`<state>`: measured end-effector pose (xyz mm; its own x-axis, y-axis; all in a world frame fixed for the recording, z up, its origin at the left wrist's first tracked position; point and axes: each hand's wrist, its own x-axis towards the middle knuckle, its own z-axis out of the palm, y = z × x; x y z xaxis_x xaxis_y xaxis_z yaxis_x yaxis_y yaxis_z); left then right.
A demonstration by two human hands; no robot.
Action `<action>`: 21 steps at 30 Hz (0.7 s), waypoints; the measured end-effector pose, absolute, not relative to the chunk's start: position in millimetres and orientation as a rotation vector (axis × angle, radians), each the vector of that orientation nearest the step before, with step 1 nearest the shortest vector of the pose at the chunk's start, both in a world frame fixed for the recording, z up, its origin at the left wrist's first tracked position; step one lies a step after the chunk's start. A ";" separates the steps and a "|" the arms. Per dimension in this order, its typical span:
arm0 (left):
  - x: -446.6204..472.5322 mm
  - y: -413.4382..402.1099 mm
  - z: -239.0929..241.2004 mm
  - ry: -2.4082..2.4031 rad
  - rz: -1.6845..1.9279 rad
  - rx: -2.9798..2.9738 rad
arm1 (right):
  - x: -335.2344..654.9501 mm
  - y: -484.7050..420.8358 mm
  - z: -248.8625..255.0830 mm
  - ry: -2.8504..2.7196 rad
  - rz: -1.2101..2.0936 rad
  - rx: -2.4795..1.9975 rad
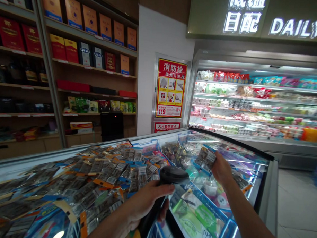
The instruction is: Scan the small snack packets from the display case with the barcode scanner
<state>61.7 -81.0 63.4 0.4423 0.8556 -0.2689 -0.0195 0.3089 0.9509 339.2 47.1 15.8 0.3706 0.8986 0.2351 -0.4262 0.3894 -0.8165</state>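
My left hand (146, 204) is wrapped round the handle of a black handheld barcode scanner (174, 174), whose head points to the right. Between the fingers of my right hand (222, 168) is a small clear packet (205, 158) with dark contents and a blue edge, raised above the freezer. Left of the scanner, many similar packets (110, 172) with orange or blue edges lie in a wide spread on the freezer's top. Under my hands, green and white bags (198, 214) lie in a blue wire basket (216, 208).
The chest freezer's metal rim (270, 195) runs along the right, beside a tiled floor (294, 204). Shelves of boxes (91, 57) stand at the back left. A red fire-hydrant notice (171, 87) hangs on the wall, and a lit chiller (251, 102) stands at the right.
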 end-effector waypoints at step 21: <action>60.0 -77.6 58.9 0.973 0.726 1.156 | 333.6 54.6 6.6 -0.809 0.798 -0.762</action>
